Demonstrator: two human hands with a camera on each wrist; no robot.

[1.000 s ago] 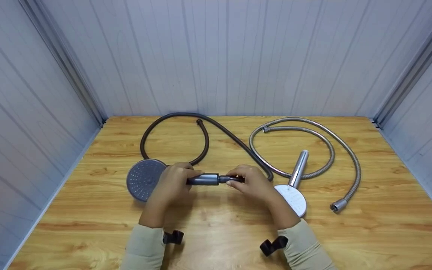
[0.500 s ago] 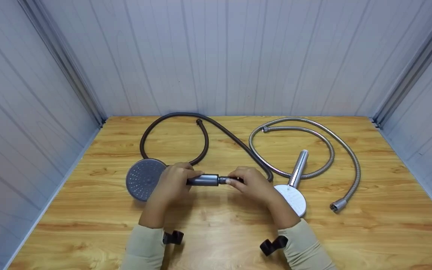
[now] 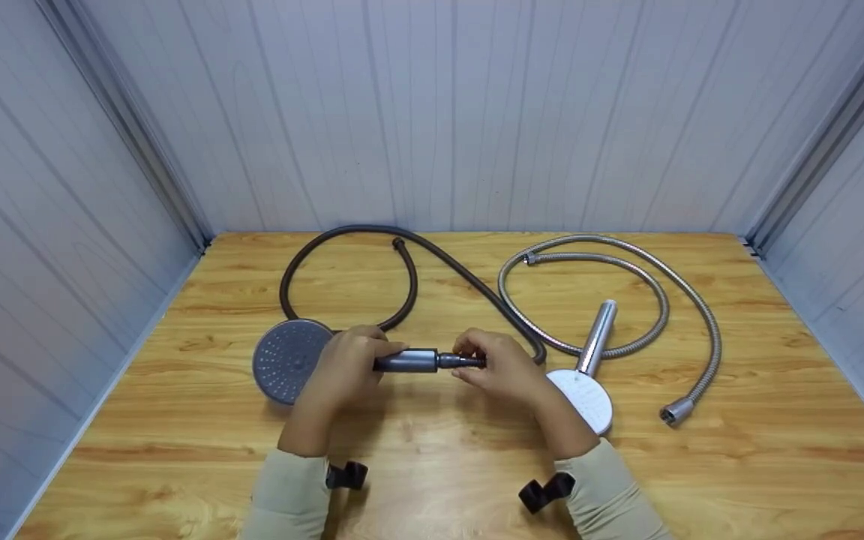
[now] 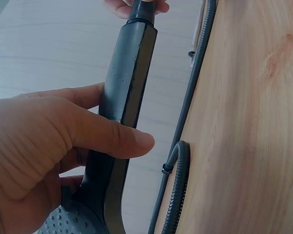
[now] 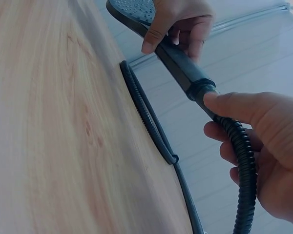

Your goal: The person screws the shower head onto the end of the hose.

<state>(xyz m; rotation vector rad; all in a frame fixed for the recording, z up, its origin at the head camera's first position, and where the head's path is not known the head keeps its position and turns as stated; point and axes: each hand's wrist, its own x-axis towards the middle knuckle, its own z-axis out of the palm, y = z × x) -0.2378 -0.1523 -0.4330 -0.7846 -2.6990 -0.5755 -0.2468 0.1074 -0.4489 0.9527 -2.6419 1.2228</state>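
Note:
My left hand (image 3: 349, 364) grips the handle of a black shower head (image 3: 287, 358), thumb across one side in the left wrist view. The round nozzle face points up on the left in the head view. At the handle's end sits the tapered end fitting of a black shower hose (image 5: 243, 180). My right hand (image 3: 499, 365) pinches that fitting between thumb and fingers. In the right wrist view, the fitting meets the handle end in one line, and the ribbed hose runs down past my palm.
Behind my hands the black hose loops over the wooden table (image 3: 432, 480). To the right lie a silver hose (image 3: 711, 330) in a loop and a chrome shower head (image 3: 586, 401), close beside my right forearm. Pale panel walls (image 3: 432, 112) enclose the back and sides.
My right fingers have shifted around the hose fitting, moving slightly forward and then back, and more of the fitting shows now. The left hand and shower head stay almost still.

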